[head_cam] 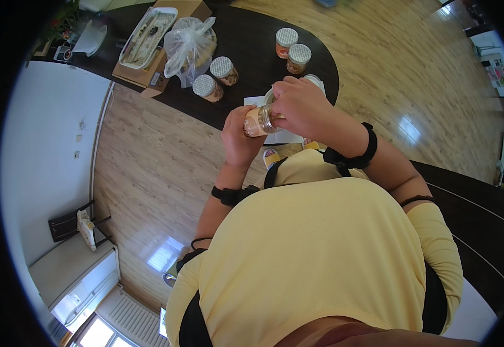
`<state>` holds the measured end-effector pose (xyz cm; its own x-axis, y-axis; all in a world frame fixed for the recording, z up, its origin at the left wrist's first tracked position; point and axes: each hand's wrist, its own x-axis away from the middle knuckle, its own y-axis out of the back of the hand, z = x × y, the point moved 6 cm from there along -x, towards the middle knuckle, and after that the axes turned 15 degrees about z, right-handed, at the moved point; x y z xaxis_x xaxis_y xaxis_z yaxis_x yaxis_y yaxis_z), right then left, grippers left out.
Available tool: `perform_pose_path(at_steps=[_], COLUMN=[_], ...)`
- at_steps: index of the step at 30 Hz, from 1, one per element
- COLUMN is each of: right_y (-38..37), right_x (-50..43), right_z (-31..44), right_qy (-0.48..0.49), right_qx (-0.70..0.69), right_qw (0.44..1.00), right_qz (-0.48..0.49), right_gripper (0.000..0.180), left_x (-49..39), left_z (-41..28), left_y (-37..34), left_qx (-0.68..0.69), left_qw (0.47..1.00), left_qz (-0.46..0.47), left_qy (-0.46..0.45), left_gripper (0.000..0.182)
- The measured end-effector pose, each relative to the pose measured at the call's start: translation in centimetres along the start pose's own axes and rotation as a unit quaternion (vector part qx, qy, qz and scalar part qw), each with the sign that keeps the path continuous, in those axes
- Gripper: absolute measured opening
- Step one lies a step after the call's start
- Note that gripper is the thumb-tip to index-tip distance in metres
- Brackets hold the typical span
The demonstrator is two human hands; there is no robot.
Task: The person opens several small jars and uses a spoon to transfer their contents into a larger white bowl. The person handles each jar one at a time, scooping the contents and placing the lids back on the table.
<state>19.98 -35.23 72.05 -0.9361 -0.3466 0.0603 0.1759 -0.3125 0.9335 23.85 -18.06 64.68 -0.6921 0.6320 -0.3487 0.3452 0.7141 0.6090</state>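
My left hand (240, 136) grips a clear jar (256, 121) with an orange label, tilted on its side with its threaded mouth towards the right. At that mouth is my right hand (302, 104), its fingers bent against or into the opening. Whether those fingers hold anything is hidden. Behind the right hand, a white round bowl (269, 97) shows in part. White paper (284, 138) lies under it at the table's edge. A pale round lid-like thing (312, 79) peeks out beyond the knuckles.
On the dark table (252, 52) stand two lidded jars (212, 86) at left and two more (293, 50) at right. A tied plastic bag (191, 45) sits beside a cardboard box (158, 78) bearing a white tray (132, 58). A chair (63, 223) stands by the wall.
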Motion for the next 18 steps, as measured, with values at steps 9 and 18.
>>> perform_pose_path(at_steps=[9,18], right_y=[0.4,-0.3], right_x=[0.7,1.2], right_z=[-1.1,-3.5], right_qy=[0.004,-0.008], right_qx=[-0.167,-0.41], right_qw=[0.985,0.911], right_qz=[-0.047,-0.044], right_gripper=[0.017,0.02], left_x=[0.5,1.0], left_z=[0.8,1.6], left_y=[-0.2,-1.1], left_qx=[0.045,0.115], left_qw=[0.997,0.989], left_qz=[-0.012,0.021], left_qy=[0.056,0.088], left_gripper=[0.063,0.06])
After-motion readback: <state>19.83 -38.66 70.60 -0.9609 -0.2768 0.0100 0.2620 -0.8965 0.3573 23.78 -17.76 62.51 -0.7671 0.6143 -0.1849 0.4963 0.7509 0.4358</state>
